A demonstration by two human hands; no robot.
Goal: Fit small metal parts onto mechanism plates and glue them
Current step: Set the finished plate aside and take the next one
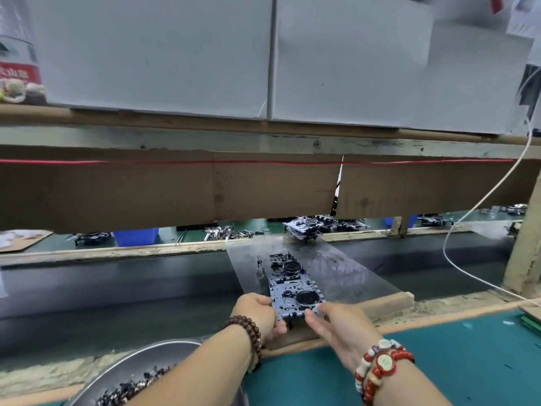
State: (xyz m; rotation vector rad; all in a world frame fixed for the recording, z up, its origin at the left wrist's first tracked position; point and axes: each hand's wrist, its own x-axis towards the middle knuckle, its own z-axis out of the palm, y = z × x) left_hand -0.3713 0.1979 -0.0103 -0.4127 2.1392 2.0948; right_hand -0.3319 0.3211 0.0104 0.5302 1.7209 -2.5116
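Observation:
A long row of metal mechanism plates (288, 284) with black round wheels lies on a clear sheet (345, 265) that bridges the dark conveyor belt. My left hand (260, 313) grips the near left edge of the nearest plate. My right hand (330, 320) pinches its near right corner between thumb and fingers. A steel bowl (146, 367) with several small dark metal parts sits at the lower left, partly hidden by my left forearm. More assembled mechanisms (304, 227) stand at the far end of the sheet.
The dark conveyor belt (117, 288) runs left to right between wooden rails. A green mat (453, 361) covers the near bench. A cardboard skirt (175, 191) hangs low overhead. A white cable (480, 206) droops at right. A blue bin (136, 235) stands across the belt.

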